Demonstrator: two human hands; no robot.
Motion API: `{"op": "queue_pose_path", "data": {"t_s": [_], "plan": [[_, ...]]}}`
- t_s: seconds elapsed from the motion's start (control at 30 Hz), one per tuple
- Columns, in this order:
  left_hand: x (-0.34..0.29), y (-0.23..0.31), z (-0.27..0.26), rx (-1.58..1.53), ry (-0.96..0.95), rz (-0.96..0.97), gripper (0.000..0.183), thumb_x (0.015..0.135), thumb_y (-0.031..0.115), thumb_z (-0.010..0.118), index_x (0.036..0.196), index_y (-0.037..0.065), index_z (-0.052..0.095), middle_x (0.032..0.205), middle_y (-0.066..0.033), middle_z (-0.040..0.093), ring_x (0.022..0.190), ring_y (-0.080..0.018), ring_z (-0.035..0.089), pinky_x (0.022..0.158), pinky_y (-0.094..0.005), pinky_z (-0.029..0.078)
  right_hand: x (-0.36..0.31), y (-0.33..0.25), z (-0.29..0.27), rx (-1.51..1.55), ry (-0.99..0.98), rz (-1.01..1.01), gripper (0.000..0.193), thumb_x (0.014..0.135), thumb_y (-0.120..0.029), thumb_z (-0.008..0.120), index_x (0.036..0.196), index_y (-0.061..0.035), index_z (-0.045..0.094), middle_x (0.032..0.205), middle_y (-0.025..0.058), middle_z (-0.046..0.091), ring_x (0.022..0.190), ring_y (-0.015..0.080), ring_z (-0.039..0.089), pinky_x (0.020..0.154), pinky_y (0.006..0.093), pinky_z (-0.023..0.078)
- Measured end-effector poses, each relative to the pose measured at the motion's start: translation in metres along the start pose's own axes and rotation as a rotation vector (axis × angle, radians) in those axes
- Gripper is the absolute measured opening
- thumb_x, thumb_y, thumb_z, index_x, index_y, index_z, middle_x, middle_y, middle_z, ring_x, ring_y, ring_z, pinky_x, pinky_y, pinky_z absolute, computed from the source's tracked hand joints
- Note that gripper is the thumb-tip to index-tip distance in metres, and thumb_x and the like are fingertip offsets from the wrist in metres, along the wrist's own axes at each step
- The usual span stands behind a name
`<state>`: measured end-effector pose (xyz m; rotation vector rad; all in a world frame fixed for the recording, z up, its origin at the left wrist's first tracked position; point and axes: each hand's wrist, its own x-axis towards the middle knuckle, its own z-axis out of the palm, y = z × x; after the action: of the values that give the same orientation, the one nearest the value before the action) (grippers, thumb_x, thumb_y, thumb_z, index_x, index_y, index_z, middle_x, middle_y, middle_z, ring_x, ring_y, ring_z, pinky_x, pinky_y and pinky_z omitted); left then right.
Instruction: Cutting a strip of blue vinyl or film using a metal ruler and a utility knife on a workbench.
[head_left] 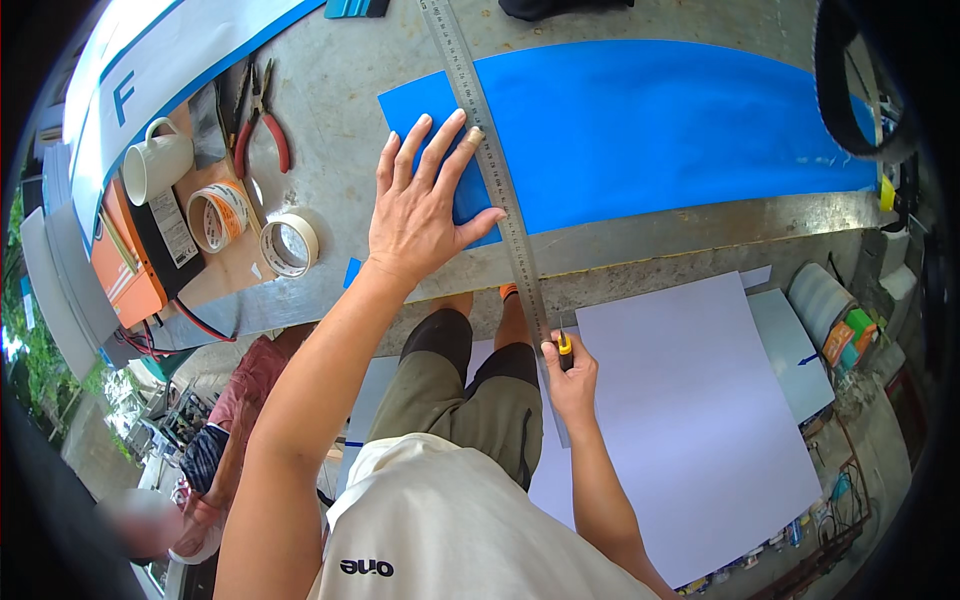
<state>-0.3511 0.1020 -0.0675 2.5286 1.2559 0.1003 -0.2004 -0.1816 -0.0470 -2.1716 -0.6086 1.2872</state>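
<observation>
A blue sheet (640, 140) with a curved far edge lies along the metal-topped table (340, 110). Across its left part runs a long steel ruler (510, 215), whose near end juts past the table edge toward me. My left hand (420, 205) is spread flat on the sheet's left end, with fingertips and thumb at the ruler's left side. In my closed right hand (572, 388) is a yellow and black utility knife (566, 350), beside the near part of the ruler and off the table edge. Whether those fingers also touch the ruler, I cannot tell.
Left on the table are red-handled pliers (262, 130), a white mug (157, 165), an orange-printed tape roll (218, 217) and a cream tape roll (290, 245). A large white panel (690, 400) stands below the table at right. Another person (240, 420) is at lower left.
</observation>
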Motion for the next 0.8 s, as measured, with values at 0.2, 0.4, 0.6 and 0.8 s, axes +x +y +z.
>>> {"op": "queue_pose_path", "data": {"t_s": [0.2,0.4,0.6,0.8], "plan": [[0.0003,-0.0002,-0.0006,0.016,-0.015,-0.003,0.090,0.085,0.070,0.069,0.156,0.021,0.044,0.165,-0.0036,0.036,0.155,-0.0308,0.024,0.130,-0.0516,0.014,0.0006,-0.0009,-0.0003,0.011,-0.010,0.003,0.028,0.098,-0.025,0.075,0.109,0.0013,0.070,0.095,0.0141,0.075,0.089,0.0245,0.071,0.086,0.0353,0.054],[-0.0006,-0.0010,0.0008,0.025,-0.011,-0.005,0.089,0.085,0.072,0.067,0.155,0.021,0.045,0.165,-0.0014,0.036,0.155,-0.0302,0.025,0.130,-0.0514,0.015,-0.0003,0.0004,0.0000,0.023,-0.014,-0.007,0.031,0.100,-0.029,0.074,0.107,0.0009,0.069,0.091,0.0057,0.071,0.088,0.0131,0.062,0.085,0.0306,0.051],[-0.0006,-0.0008,0.0011,0.036,-0.007,-0.006,0.088,0.086,0.074,0.064,0.155,0.022,0.046,0.165,0.0000,0.036,0.154,-0.0295,0.027,0.129,-0.0512,0.015,0.0000,-0.0010,-0.0010,0.015,-0.019,0.002,0.031,0.099,-0.029,0.074,0.108,0.0009,0.070,0.093,0.0102,0.073,0.088,0.0192,0.067,0.086,0.0331,0.052],[-0.0003,-0.0006,0.0011,0.043,-0.011,-0.007,0.089,0.087,0.076,0.063,0.155,0.022,0.046,0.166,0.0004,0.035,0.154,-0.0291,0.026,0.129,-0.0510,0.015,0.0002,0.0014,-0.0013,0.011,-0.020,-0.017,0.032,0.101,-0.031,0.073,0.108,0.0005,0.070,0.092,0.0061,0.071,0.087,0.0138,0.063,0.084,0.0304,0.051]]}}
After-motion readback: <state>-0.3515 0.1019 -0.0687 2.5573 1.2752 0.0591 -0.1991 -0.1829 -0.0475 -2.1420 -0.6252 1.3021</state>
